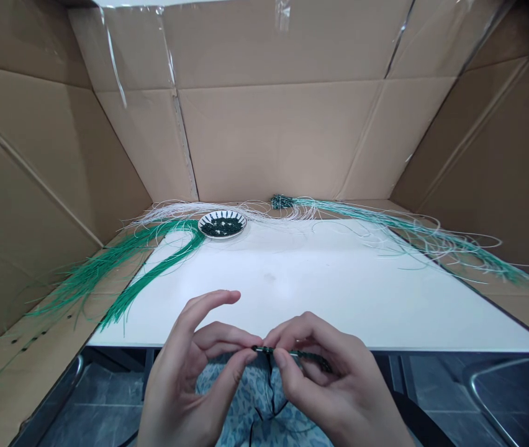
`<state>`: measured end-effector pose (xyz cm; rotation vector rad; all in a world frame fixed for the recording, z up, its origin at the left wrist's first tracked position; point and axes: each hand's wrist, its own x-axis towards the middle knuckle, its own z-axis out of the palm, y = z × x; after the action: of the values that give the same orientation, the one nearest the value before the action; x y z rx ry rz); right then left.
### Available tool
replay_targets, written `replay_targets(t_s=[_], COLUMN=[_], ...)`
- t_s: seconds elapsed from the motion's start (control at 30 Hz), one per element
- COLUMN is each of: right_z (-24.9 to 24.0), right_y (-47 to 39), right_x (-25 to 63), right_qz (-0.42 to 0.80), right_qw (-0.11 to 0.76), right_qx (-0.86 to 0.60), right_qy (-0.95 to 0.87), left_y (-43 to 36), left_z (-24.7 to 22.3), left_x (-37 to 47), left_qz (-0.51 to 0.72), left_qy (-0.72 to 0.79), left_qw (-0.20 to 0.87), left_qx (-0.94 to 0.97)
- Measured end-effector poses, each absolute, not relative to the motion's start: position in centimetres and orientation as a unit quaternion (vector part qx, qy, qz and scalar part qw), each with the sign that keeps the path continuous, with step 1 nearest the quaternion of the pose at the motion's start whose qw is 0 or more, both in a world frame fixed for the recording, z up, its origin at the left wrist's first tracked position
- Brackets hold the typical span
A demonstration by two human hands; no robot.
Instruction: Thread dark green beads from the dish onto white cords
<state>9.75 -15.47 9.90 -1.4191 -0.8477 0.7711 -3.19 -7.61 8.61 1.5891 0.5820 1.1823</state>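
A thin, dark braided cord (pixel 311 356) with shiny bead-like spots is stretched between my hands, above the table's front edge. My left hand (pixel 202 360) pinches its left end between thumb and a finger, and the index finger is raised. My right hand (pixel 323 366) grips it further right, and the rest of the cord runs under the curled fingers. Dark loose threads (pixel 272 397) hang from the cord between the hands, over patterned blue cloth (pixel 231 397). The fingers partly hide the held ends.
On the white table (pixel 330 279), a striped-rim dish (pixel 242 231) holds small dark green pieces. A bundle of green strands (pixel 153 273) lies left. Pale strands (pixel 176 211) run along the back, and a bundle of green-and-white strands (pixel 385 220) lies right. Cardboard walls (pixel 274 136) surround the table.
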Motion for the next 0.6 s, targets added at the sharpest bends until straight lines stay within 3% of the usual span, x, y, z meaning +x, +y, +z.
replay_targets(t_s=[0.6], right_z=[9.74], right_y=[-15.31], right_x=[9.63], right_qz=[0.330], right_qw=[0.609], right_qx=[-0.616], right_qy=[-0.375], left_y=[-7.70], left_z=[8.41], left_x=[-3.25], left_qz=[0.503], left_qy=[0.248], left_qw=[0.491], left_qx=[0.667])
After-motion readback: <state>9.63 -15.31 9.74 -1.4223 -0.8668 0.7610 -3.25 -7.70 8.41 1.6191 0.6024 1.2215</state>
